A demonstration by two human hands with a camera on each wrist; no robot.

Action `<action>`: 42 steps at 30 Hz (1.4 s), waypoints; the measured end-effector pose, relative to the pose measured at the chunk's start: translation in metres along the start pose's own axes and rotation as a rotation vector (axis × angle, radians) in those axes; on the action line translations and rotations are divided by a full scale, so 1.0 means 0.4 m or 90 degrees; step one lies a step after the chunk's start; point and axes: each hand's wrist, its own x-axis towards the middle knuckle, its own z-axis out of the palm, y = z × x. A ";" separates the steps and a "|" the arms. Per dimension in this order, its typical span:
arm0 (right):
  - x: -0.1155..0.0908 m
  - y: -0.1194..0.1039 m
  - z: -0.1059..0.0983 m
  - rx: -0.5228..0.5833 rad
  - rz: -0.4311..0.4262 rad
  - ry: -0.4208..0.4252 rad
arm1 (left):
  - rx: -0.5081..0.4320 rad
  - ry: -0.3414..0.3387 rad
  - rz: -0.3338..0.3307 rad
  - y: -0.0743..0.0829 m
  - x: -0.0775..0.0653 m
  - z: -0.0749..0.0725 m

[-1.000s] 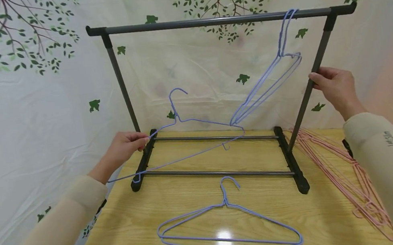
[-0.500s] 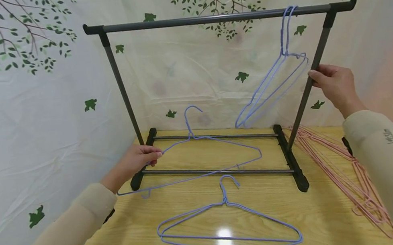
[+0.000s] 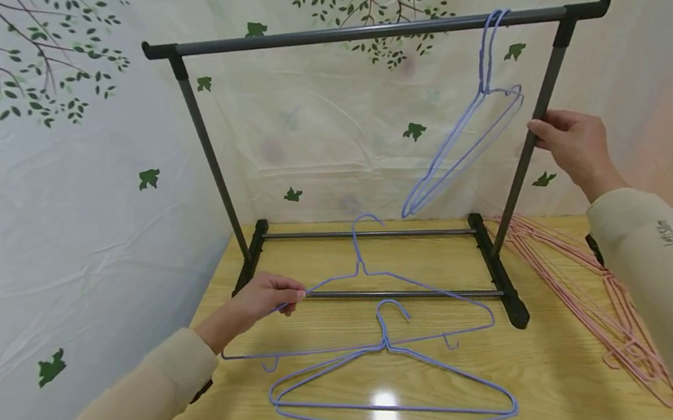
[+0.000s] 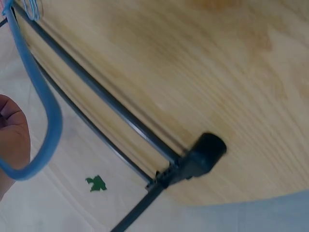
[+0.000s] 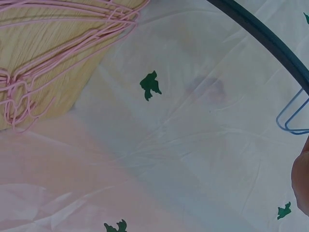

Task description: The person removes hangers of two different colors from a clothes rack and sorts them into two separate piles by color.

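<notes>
My left hand [image 3: 254, 306] pinches a blue wire hanger [image 3: 357, 248] by its left shoulder, hook upward, low over the front of the black rack. In the left wrist view the hanger's curved end [image 4: 54, 121] shows large beside part of the hand [image 4: 13, 140]. At the right, my right hand [image 3: 575, 148] grips the rack's slanted upright [image 3: 547, 89] between thumb and fingers. Several blue hangers hang together [image 3: 483, 72] near the right end of the top rail [image 3: 317, 35]. On the table in front lie stacked blue hangers [image 3: 382, 329], partly overlapped by the held one.
Beyond the rack's right foot [image 3: 512, 301], a bundle of pink hangers [image 3: 563, 281] lies on the wooden table [image 3: 229, 416]. Two low crossbars [image 3: 383, 295] join the rack's feet. Behind stands a pale curtain [image 3: 327, 128] with leaf prints.
My left hand has come down and to the right, carrying the blue hanger from behind the front crossbar toward the stacked hangers. The right hand keeps its grip; the hung hangers sway slightly.
</notes>
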 end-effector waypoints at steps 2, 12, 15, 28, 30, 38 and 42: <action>-0.001 0.001 -0.001 -0.005 0.001 -0.002 | -0.013 -0.019 -0.007 -0.007 0.000 0.018; 0.001 0.004 -0.003 -0.003 0.007 -0.001 | -0.054 -0.070 -0.029 -0.029 -0.010 0.088; -0.001 0.003 -0.003 -0.002 0.009 0.000 | -0.055 -0.070 -0.046 -0.040 -0.012 0.099; -0.001 0.003 -0.002 0.007 0.005 0.000 | -0.051 -0.060 -0.082 -0.078 -0.017 0.122; 0.000 0.004 -0.002 0.006 0.005 -0.001 | -0.039 -0.055 -0.080 -0.083 -0.015 0.125; 0.006 0.008 -0.003 0.006 0.008 0.001 | -0.006 -0.051 -0.058 -0.102 -0.002 0.136; 0.010 0.009 -0.002 0.012 0.002 -0.002 | -0.009 -0.055 -0.052 -0.107 0.003 0.144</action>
